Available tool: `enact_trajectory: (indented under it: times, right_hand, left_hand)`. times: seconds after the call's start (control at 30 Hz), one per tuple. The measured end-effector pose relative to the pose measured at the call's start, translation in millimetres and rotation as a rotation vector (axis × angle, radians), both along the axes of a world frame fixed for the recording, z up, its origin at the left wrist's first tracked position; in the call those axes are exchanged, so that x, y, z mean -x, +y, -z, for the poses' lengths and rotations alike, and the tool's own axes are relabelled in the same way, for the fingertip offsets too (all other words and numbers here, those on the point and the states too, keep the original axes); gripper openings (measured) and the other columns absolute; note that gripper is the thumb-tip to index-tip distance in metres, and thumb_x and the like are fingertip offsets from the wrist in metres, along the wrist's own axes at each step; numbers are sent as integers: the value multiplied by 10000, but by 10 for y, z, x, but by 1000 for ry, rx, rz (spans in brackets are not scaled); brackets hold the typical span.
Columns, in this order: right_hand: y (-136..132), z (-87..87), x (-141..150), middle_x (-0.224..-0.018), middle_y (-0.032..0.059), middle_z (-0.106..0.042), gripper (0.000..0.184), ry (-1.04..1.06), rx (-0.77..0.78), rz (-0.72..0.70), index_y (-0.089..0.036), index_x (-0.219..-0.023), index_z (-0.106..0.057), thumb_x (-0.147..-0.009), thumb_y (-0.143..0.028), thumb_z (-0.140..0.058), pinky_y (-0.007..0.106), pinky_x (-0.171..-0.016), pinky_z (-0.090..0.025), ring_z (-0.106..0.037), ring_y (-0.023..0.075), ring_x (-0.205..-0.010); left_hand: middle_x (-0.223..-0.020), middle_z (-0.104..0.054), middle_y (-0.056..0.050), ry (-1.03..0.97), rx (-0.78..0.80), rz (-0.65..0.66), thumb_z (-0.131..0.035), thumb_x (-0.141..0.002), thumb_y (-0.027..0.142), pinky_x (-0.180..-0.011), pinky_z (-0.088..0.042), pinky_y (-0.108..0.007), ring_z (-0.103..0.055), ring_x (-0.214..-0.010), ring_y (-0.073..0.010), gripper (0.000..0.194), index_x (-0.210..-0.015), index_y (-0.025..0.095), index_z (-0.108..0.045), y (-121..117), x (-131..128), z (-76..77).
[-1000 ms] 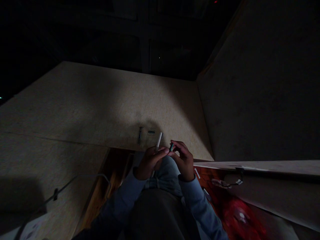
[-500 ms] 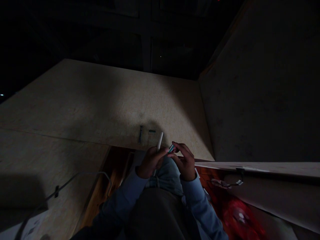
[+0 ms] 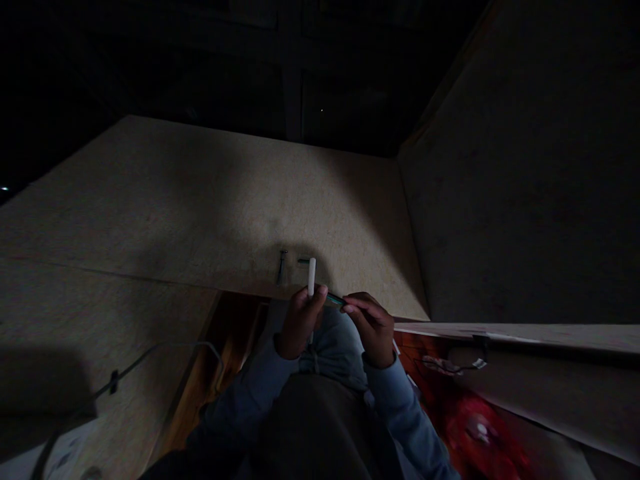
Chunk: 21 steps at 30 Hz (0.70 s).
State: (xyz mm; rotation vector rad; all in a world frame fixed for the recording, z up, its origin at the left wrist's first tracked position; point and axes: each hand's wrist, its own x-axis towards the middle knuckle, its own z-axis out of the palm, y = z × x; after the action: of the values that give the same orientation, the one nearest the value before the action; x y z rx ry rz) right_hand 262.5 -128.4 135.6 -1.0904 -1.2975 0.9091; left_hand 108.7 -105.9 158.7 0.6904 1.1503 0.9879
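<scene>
My left hand (image 3: 301, 321) is closed around a white rod-like stick (image 3: 312, 277) that points up past my thumb. Between both hands, a small flat green-and-dark piece (image 3: 336, 299) spans from near my left thumb to my right fingertips. My right hand (image 3: 371, 327) pinches its right end; whether my left thumb grips the other end I cannot tell. On the table just beyond lies a slim razor (image 3: 281, 268), its head pointing away from me. A small dark green strip (image 3: 303, 261) lies beside it, partly hidden by the white stick.
The pale tabletop (image 3: 225, 193) ends at an edge before my lap, with a side panel (image 3: 520, 187) rising at right. A cable (image 3: 150, 351) crosses the left surface. A red plastic bag (image 3: 483, 433) sits low at right. The room is dim.
The white stick has shifted left and stands more upright. The small piece has turned from a steep slant to nearly level, and my right hand has moved slightly right and down.
</scene>
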Motion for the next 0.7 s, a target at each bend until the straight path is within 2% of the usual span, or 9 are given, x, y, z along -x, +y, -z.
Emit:
enact_trajectory:
  times: [0.1,0.2,0.33,0.43,0.7]
  right_hand:
    - [-9,16,3,-870,27,-737,136,102,92,-52,-290,-957,-799,-835,-233,-781,316,-732,-533,-664,173,-790]
    - [-4,22,3,-887,25,-718,236,169,126,-104,-301,-1043,-788,-810,-272,-806,319,-759,-536,-651,175,-822]
    - [32,7,-6,-880,27,-647,393,152,85,-211,-300,-1195,-745,-809,-344,-800,338,-785,-528,-611,186,-847]
    - [65,1,-24,-899,33,-605,429,100,29,-283,-301,-1250,-718,-828,-359,-774,341,-766,-519,-588,191,-853]
    - [69,-16,-26,-884,42,-640,352,37,9,-245,-280,-1162,-745,-815,-322,-787,349,-733,-517,-602,196,-817]
  left_hand:
    - [-486,-301,110,28,-9,-13,-706,-691,756,-396,-184,-195,-238,-418,-41,619,-662,212,-410,-1,-6,22]
    - [-481,-294,110,27,0,-2,-712,-667,770,-394,-181,-200,-234,-416,-43,634,-649,214,-408,-2,-23,23]
    - [-489,-285,114,-35,56,55,-738,-624,775,-397,-175,-202,-221,-416,-42,641,-661,208,-441,-30,-64,-26]
    - [-498,-296,110,-50,79,75,-718,-638,785,-405,-171,-203,-223,-421,-45,632,-699,196,-497,-56,-92,-70]
    - [-508,-307,100,-61,92,48,-684,-660,804,-407,-183,-203,-237,-423,-51,632,-700,200,-504,-57,-109,-75]
